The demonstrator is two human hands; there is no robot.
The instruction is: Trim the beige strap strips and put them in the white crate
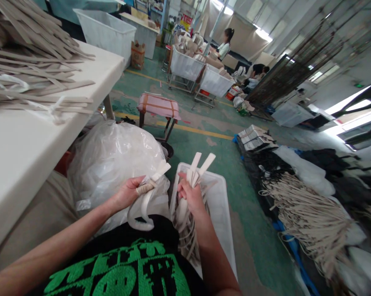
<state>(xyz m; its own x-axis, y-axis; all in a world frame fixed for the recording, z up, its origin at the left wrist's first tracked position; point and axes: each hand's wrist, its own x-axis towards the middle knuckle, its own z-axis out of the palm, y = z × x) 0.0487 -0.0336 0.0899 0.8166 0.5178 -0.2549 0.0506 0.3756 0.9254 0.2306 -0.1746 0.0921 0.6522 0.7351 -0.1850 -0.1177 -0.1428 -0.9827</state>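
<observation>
Between the thumb and fingers of my left hand is a pale fabric strap, its flat end sticking out to the upper right and its length curling down in a loop. Tape or a wrap covers one of that hand's fingers. My right hand is closed round a bunch of similar straps, with two flat ends fanned upward. This hand is over a white plastic bin, where more straps hang or lie below it. Their lower ends are partly hidden by my forearm.
A white table at left bears a heap of beige strips. Beneath its edge sits a big clear plastic bag. A pink-topped stool stands ahead. Piled straps lie at right. People work beyond white carts.
</observation>
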